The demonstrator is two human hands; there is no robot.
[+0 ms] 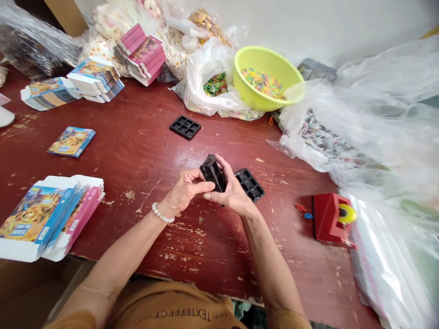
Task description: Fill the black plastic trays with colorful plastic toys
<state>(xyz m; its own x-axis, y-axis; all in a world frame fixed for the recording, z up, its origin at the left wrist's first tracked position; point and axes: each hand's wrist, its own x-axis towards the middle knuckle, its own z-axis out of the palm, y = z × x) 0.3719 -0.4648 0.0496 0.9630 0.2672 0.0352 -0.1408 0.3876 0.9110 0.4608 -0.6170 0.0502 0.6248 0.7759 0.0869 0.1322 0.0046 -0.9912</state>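
Above the middle of the table, both hands grip a thick black plastic tray (211,171), tilted on its edge; it may be several trays together, but I cannot tell. My left hand (187,188), with a beaded bracelet at the wrist, pinches its near left side between thumb and fingers. Around its right side is my right hand (230,188), thumb at the front and fingers behind. A black tray with square compartments (249,184) lies just right of my right hand, partly hidden by it. Farther back lies another such compartment tray (185,127).
Flat printed boxes are stacked at the front left (37,214), with a blue box (71,141) behind them. A yellow-green bowl (240,87) of colourful small pieces stands at the back beside a plastic bag (195,98). To the right are a red tape dispenser (324,217) and clear bags (387,151).
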